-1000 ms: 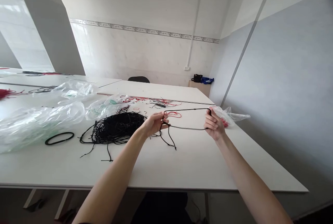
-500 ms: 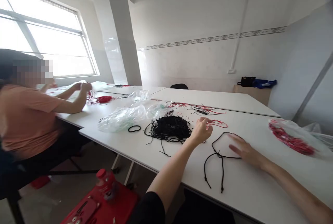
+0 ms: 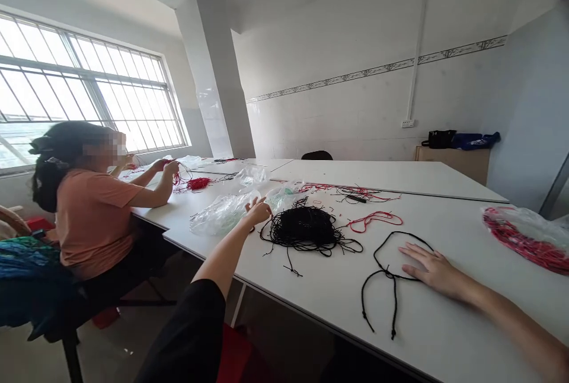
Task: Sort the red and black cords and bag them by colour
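My left hand (image 3: 258,212) reaches out beside the crumpled clear plastic bag (image 3: 216,215), its fingers apart and nothing visible in them. Just below it a bit of dark ring shows, mostly hidden by the hand and wrist. Right of that hand lies a big tangled bundle of black cords (image 3: 303,227). My right hand (image 3: 429,264) rests on the white table with fingers spread, over the right side of a black cord loop (image 3: 377,257). This loop is knotted at its lower left, and two knotted tails point toward me. A red cord (image 3: 376,217) lies behind it.
Red and black cord scraps (image 3: 351,191) are strewn along the table seam, with a dark slim tool (image 3: 356,198) among them. A bag of red cords (image 3: 524,241) lies at right. At left, a person in an orange shirt (image 3: 95,217) handles red cords. A red stool (image 3: 235,353) stands below.
My left hand has moved left, from by the red cord to the plastic bag and dark ring. My right hand has settled flat over the black loop. The view has shifted left.
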`<action>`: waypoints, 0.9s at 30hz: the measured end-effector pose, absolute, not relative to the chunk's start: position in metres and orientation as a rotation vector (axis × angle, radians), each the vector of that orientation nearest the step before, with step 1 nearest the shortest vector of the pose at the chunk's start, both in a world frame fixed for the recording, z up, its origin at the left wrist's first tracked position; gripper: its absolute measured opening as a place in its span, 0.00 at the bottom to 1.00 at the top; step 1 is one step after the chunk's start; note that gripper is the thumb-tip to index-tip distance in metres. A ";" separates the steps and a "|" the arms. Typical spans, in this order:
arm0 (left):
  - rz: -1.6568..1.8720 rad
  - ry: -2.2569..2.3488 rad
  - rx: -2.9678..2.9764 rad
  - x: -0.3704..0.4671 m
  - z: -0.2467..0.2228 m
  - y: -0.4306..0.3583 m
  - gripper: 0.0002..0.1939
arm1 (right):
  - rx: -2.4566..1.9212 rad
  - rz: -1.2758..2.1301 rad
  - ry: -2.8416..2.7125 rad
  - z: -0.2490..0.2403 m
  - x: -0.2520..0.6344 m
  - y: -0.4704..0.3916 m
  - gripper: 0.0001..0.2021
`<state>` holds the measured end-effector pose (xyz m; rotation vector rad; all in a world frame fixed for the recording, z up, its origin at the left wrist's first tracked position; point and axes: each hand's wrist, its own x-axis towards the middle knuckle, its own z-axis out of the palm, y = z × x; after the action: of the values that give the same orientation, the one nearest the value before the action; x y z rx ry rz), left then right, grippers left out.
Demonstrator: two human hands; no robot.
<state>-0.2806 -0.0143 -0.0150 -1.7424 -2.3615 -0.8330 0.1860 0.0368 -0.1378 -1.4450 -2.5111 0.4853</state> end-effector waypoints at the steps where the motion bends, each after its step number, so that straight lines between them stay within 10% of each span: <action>1: -0.770 -2.387 -1.764 -0.286 -0.016 -0.011 0.16 | -1.444 0.485 -2.503 -0.138 0.186 0.036 0.36; 11: -0.751 -2.502 -1.861 -0.279 -0.023 0.042 0.16 | -1.426 0.520 -2.485 -0.130 0.184 0.034 0.36; 27: -2.109 -1.552 -2.077 -0.131 0.057 0.038 0.12 | -1.077 0.890 -1.433 -0.101 0.195 0.049 0.28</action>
<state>-0.1309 0.0380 0.0575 -2.0773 -1.5517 -2.1088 0.1951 0.0490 -0.1007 -1.0770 -1.4326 0.8895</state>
